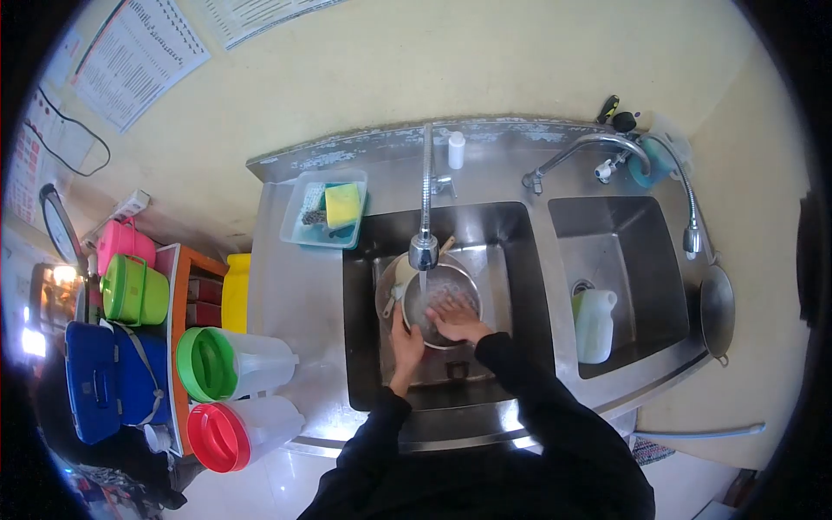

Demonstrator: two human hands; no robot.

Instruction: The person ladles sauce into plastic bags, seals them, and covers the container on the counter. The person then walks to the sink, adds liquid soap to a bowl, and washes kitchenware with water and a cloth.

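Observation:
Water runs from the tap point(424, 251) into a round metal bowl point(418, 325) in the left sink basin point(511, 347). At the bowl's left rim is my left hand point(406, 340), its fingers around the edge. My right hand point(455, 318) lies inside the bowl with its fingers spread in the water. A larger pan point(384, 282) with utensils, one with a light handle point(448, 244), sits partly hidden beneath and behind the bowl.
A plastic tub point(297, 230) with a yellow sponge point(342, 205) stands at the back left. The right basin point(641, 260) holds a jug point(594, 327). Pitchers with green point(206, 364) and red lids point(218, 437) stand left. A strainer point(717, 312) is at the right edge.

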